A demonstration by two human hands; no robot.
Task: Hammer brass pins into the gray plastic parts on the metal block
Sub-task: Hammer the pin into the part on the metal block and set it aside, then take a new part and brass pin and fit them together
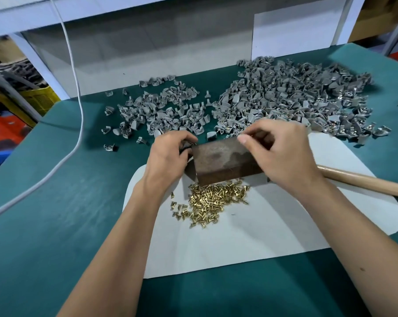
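Note:
A rusty brown metal block (223,160) stands on a white sheet (262,225) in the middle of the table. My left hand (168,156) curls round its left end, where a dark part shows between the fingers. My right hand (278,152) reaches over the block's top right edge with curled fingers; what it holds is hidden. A heap of brass pins (209,203) lies just in front of the block. Behind it, gray plastic parts lie in two piles, a smaller left pile (161,108) and a bigger right pile (292,97). A wooden hammer handle (365,183) lies at the right.
The table has a teal mat (56,202). A white cable (77,106) runs down across its left side. A white panel (292,33) stands at the back. A yellow crate (41,98) and orange things sit off the table's left edge.

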